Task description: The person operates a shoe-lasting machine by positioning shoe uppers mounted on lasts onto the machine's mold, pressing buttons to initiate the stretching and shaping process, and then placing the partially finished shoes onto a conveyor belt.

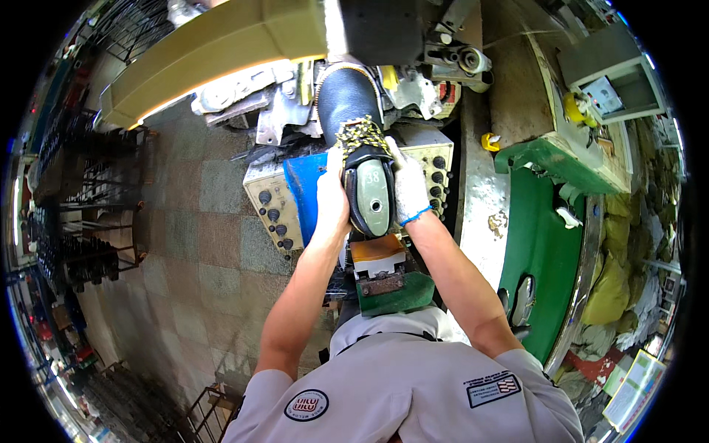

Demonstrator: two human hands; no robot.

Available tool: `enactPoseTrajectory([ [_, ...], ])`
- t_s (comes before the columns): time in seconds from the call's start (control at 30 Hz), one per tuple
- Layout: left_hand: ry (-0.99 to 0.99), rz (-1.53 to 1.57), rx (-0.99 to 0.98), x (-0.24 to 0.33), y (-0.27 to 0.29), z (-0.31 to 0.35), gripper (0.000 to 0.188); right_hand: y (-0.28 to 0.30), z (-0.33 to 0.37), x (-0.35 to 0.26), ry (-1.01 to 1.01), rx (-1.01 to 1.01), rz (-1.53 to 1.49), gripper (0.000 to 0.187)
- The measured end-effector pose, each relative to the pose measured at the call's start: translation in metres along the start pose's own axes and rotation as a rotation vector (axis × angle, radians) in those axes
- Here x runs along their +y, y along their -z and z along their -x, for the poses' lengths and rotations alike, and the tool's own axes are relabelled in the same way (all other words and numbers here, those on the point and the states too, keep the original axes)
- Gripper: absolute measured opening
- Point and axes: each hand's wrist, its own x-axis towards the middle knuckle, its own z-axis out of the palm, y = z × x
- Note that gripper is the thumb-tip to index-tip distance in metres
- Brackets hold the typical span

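Note:
A black leather boot (350,103) with yellow-and-black laces points its toe away from me, into the metal jaws of a machine. A grey-green shoe last (373,199) fills its opening, with a round hole in the top. My left hand (331,193) is closed along the left side of the boot's heel part. On the opposite side my right hand (408,186), in a white glove with a blue cuff edge, grips the boot too. Part of the fingers of both hands is hidden behind the boot. Below the heel sits an orange-brown pad (377,249) on a bracket.
Metal plates (284,111) of the machine flank the toe, under a yellow cover (214,63). Knobbed control boxes (272,210) stand at both sides. A green conveyor belt (543,258) runs at right, carrying a dark shoe (523,299). Racks (88,247) line the far left.

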Motion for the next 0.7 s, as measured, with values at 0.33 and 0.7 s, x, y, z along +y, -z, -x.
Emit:
enactPoseTrajectory([
  [0.33, 0.027, 0.003, -0.066, -0.004, 0.007, -0.01, 0.054, 0.006, -0.007, 0.009, -0.056, 0.022, -0.009, 0.047],
  [0.7, -0.236, -0.019, -0.183, -0.037, 0.024, -0.039, 0.062, 0.023, -0.031, 0.035, 0.22, -0.02, 0.203, 0.051],
])
